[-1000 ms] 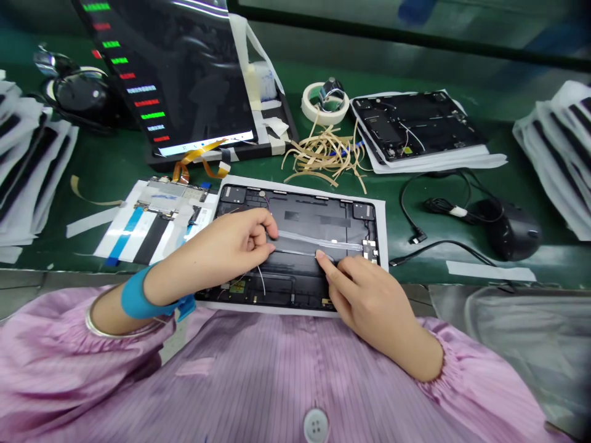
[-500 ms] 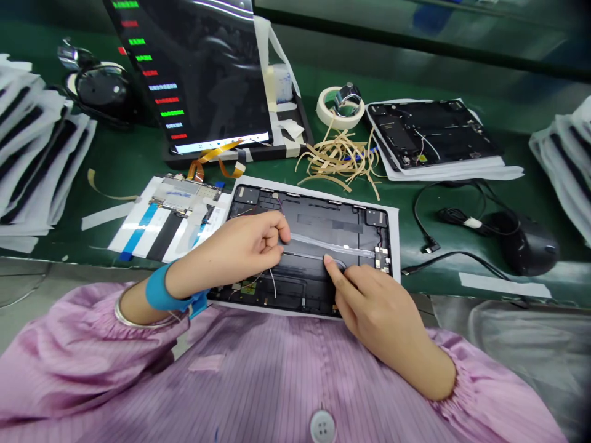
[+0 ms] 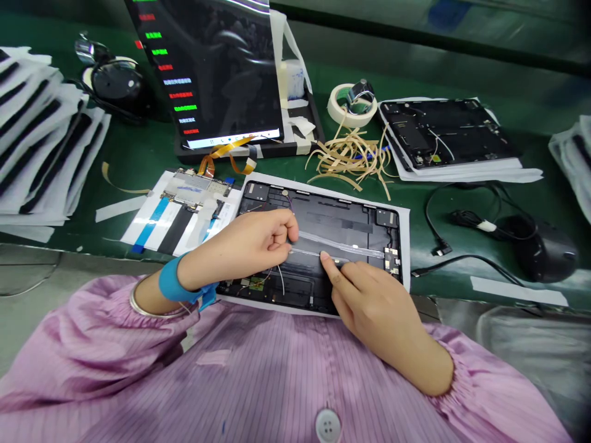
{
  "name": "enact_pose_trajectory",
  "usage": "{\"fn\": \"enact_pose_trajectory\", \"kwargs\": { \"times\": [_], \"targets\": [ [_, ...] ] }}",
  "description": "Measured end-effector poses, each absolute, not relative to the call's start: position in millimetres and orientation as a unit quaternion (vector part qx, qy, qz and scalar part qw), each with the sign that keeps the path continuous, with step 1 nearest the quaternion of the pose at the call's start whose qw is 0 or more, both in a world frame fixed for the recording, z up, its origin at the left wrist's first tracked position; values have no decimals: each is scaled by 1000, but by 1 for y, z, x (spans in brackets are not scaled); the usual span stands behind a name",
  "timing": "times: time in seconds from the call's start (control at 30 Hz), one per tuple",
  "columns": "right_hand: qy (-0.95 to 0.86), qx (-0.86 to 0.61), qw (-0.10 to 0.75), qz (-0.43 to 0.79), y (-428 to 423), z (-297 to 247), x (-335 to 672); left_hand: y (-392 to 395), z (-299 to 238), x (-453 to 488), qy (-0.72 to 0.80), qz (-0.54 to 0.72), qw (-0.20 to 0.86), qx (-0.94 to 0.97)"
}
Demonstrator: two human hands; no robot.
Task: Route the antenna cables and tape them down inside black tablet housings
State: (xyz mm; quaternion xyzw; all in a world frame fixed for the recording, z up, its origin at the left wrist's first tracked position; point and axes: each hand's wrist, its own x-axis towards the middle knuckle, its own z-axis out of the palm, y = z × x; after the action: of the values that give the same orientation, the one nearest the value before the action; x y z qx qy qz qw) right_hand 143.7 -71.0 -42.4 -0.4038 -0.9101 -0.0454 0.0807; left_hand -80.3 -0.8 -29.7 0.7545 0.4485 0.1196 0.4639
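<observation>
A black tablet back housing (image 3: 330, 212) lies on a white sheet in front of me, its inner side up. My left hand (image 3: 272, 239), with a blue wrist strap (image 3: 173, 280), is above its left half. Thumb and index finger are pinched at the end of a thin antenna cable (image 3: 305, 252). The outstretched index finger of my right hand (image 3: 369, 301) presses this cable against the housing, its other fingers curled. Behind the cable runs a clear strip (image 3: 341, 245). Below my left hand a loose white wire (image 3: 282, 280) sticks up.
Left of the housing lies a circuit board (image 3: 187, 187) with ribbon cables, joined to a lit screen (image 3: 231, 74). Behind are tan strips (image 3: 353, 157), a tape roll (image 3: 339, 117) and another housing (image 3: 452, 132). A mouse (image 3: 549, 246) and black cables (image 3: 466, 261) sit right; wrapped stacks (image 3: 41, 141) left.
The whole view has shifted slightly, with things appearing farther right. Along the cable, my right fingertip is a little closer to my left hand. The left hand keeps its pinch.
</observation>
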Motion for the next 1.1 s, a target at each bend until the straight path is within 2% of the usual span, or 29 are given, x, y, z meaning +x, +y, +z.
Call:
{"fn": "enact_pose_trajectory", "kwargs": {
  "times": [0.4,0.83,0.97,1.1],
  "targets": [
    [-921,-376,88,-44,-63,-43,124,-1,-30,-81,450,121,448,763],
    [-931,-362,5,-51,-62,-37,85,0,-21,-82,424,106,412,800],
    [-928,-371,25,-33,-59,-27,91,-15,-4,-93,504,141,348,778],
    [-845,-512,151,-17,-72,-8,140,-52,9,-126,582,155,329,728]
  ]
}}
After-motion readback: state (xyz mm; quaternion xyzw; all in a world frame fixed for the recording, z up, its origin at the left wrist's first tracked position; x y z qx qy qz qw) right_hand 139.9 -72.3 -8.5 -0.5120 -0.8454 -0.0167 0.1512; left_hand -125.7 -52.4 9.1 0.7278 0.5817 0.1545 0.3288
